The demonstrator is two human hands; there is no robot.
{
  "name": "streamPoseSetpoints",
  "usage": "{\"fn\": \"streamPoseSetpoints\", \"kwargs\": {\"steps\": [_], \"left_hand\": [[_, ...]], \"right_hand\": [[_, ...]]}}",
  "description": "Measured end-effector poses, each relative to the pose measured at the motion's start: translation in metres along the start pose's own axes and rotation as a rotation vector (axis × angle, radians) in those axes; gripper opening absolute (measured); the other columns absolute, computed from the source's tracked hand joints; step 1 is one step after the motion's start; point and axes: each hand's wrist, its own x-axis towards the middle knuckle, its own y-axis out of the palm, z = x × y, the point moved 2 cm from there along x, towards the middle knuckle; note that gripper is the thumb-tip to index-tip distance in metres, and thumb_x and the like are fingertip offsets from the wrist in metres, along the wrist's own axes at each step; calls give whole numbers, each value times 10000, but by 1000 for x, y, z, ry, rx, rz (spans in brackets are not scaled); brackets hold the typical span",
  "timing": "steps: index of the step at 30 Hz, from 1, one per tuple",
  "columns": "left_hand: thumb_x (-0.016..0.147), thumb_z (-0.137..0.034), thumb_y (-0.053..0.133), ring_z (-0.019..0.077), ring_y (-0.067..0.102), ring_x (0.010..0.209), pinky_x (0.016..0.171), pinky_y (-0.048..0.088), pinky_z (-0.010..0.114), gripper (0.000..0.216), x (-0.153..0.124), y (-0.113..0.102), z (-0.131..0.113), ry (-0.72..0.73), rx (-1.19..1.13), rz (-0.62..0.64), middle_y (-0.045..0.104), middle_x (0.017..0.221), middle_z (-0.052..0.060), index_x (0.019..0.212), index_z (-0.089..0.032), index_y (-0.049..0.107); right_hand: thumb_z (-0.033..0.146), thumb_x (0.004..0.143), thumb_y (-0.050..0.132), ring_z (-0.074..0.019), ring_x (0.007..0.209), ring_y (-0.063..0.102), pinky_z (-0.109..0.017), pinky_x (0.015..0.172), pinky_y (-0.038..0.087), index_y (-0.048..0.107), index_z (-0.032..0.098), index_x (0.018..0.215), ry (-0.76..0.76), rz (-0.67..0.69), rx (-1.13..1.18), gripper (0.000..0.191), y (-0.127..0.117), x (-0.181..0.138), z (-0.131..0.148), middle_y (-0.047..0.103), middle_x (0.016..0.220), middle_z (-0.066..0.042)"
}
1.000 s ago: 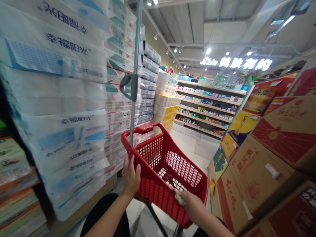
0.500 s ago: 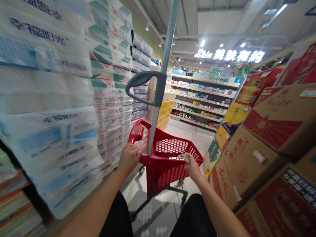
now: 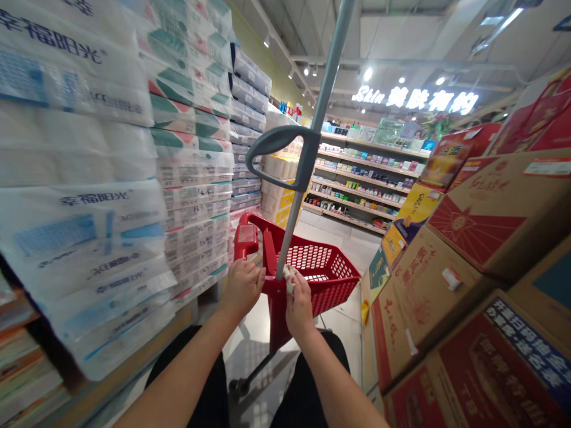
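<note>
A red shopping basket cart (image 3: 277, 321) with perforated sides stands on small wheels in front of my knees. A grey metal pole (image 3: 332, 71) with a dark grey loop grip (image 3: 308, 157) rises from its near rim. My left hand (image 3: 243, 286) is closed around the cart's red frame, just below a red block-shaped handle (image 3: 246, 236). In my right hand (image 3: 298, 306) is a crumpled pale cloth (image 3: 289, 277), pressed against the rim beside the foot of the pole. Part of the cloth is hidden by the fingers.
Tall stacks of wrapped tissue rolls (image 3: 84, 148) line the left side. Cardboard cartons (image 3: 439, 279) are piled close on the right. Beyond the cart, shelves (image 3: 357, 178) of small packaged goods stand under a lit sign (image 3: 414, 98). Pale tiled floor (image 3: 332, 232) runs between.
My right hand has moved left with the cloth, from the cart's far-right rim to the foot of the pole. My left hand keeps its hold; the view has shifted slightly.
</note>
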Motion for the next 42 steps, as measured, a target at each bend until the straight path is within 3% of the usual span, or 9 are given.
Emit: {"fn": "streamPoseSetpoints", "kwargs": {"steps": [3,7,10,15,22,26,30,35,42], "left_hand": [[942,-297,413,233,534,828,861,428,425,352,2,3,1,-10,7,0,596,714,65,671,-202,615],[944,-301,406,229,537,818,855,430,424,359,3,4,1,-14,-10,9,607,722,69,674,-204,622],[940,-298,410,232,542,831,847,433,419,351,2,0,1,-2,-22,9,618,737,70,675,-209,623],[936,-278,410,232,544,818,851,435,416,356,0,-3,6,-3,-22,-24,613,717,69,640,-209,595],[924,-290,416,226,535,799,860,432,419,351,-6,-6,13,-12,-46,-46,597,699,60,631,-216,593],[929,-290,408,233,534,820,861,426,416,340,-8,-7,14,-22,-38,-85,588,707,60,644,-217,581],[930,-286,409,237,533,837,870,417,415,329,-8,-5,16,-13,-33,-91,585,712,56,652,-220,572],[932,-280,406,233,525,815,853,421,407,338,-7,-3,19,1,-25,-81,578,700,54,634,-222,554],[929,-280,423,225,532,814,862,425,400,316,-7,-2,24,23,7,-114,578,697,49,645,-221,549]], "right_hand": [[184,978,330,-229,1433,284,-508,1150,324,391,185,1450,44,-13,16,477,-2,-3,9,384,1503,-135],[209,980,377,-249,1479,153,-516,1164,295,258,173,1515,-61,25,11,550,1,-8,22,233,1579,-139],[170,978,331,-235,1461,220,-517,1165,288,322,198,1491,-83,41,10,514,-1,-9,17,306,1552,-120],[176,968,334,-223,1344,407,-485,1124,359,484,182,1385,48,12,70,443,-4,2,21,487,1416,-131],[211,958,388,-229,1254,483,-501,1113,327,524,201,1342,-19,15,38,408,-7,2,23,573,1319,-119],[195,951,381,-218,1256,470,-474,1113,308,540,220,1317,91,-25,52,400,-9,0,28,571,1317,-94],[211,952,404,-219,1291,437,-461,1142,253,507,214,1356,20,52,45,418,-10,3,32,531,1373,-91],[171,954,358,-202,1178,515,-423,1082,333,575,219,1267,121,5,50,384,-14,6,22,614,1232,-82],[185,918,437,-214,1254,454,-417,1118,277,516,211,1346,-4,82,1,436,-10,8,27,548,1346,-82]]}}
